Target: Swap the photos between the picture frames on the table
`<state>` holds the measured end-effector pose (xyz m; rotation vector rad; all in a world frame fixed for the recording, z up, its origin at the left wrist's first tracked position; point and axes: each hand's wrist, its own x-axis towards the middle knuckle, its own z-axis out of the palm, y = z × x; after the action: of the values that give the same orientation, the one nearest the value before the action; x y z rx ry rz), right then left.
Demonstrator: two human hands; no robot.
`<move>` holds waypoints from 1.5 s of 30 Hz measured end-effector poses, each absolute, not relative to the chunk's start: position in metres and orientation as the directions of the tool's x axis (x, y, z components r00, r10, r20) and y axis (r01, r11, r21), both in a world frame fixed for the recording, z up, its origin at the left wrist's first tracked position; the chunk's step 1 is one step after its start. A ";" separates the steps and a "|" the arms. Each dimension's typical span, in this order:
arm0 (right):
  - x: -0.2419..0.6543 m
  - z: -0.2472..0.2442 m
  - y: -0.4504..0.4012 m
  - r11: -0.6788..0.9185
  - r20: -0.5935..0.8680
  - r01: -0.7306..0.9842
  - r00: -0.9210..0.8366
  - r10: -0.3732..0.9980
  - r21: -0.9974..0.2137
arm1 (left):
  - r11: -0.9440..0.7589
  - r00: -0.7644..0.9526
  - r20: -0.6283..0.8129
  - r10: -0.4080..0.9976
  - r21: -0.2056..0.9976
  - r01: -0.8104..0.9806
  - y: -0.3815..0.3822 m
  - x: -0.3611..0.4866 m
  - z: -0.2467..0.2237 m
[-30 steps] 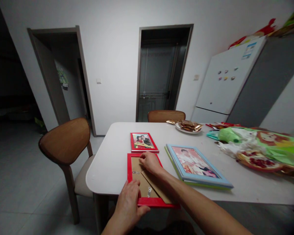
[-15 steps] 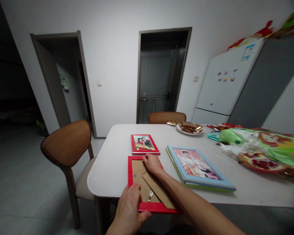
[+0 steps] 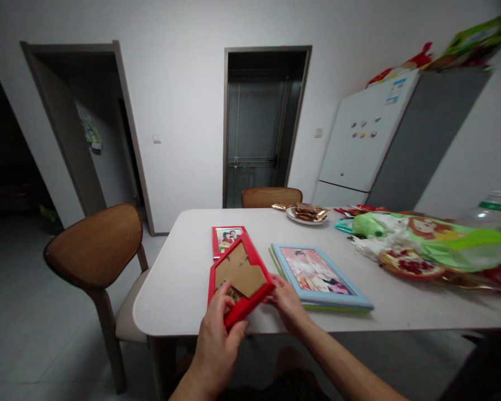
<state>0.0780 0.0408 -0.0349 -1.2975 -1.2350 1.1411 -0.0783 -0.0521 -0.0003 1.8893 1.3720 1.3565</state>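
Both hands grip a red picture frame (image 3: 264, 257), tilted above the table's front edge with its brown backing board facing me. My left hand (image 3: 219, 337) is closed round its lower left side, the thumb at the near edge. At the right corner, my right hand (image 3: 286, 301) holds it with the fingers partly hidden underneath. Behind it lies another red photo frame (image 3: 215, 236), partly covered by the held one. To the right, a light blue photo frame (image 3: 317, 273) rests face up on a green-edged one.
On the white table (image 3: 179, 267) stand a plate of gold-wrapped packets (image 3: 307, 213), a cut pomegranate (image 3: 411, 263) and a green plastic bag (image 3: 455, 236). A wooden chair (image 3: 96, 245) is at the left, another (image 3: 271, 196) at the far side.
The red frame has been lifted off the table, turned and tilted. My right hand has shifted from the backing's far edge to the frame's right corner. The view has swung slightly right.
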 end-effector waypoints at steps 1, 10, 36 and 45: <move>0.068 -0.036 0.029 -0.133 -0.127 -0.086 -0.073 0.989 -0.987 | -0.414 -0.053 0.462 0.885 0.834 0.365 -0.052 -0.073 0.006; 0.079 -0.002 0.018 0.042 0.029 -0.438 0.037 0.999 -0.898 | -0.467 -0.149 0.443 0.884 0.853 -0.234 -0.026 -0.028 0.046; 0.204 0.008 0.123 0.038 0.309 0.930 0.083 0.947 -0.366 | -0.164 0.063 0.155 0.986 0.825 0.541 0.048 0.010 -0.027; 0.050 -0.022 0.143 0.475 0.278 0.836 -0.404 0.872 -0.275 | -0.126 -0.052 0.214 0.975 0.737 0.664 0.052 -0.062 -0.038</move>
<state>0.0504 0.1432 -0.0222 -1.4308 -2.3452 0.1288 -0.0621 0.0523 -0.0380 1.8184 1.7381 1.0179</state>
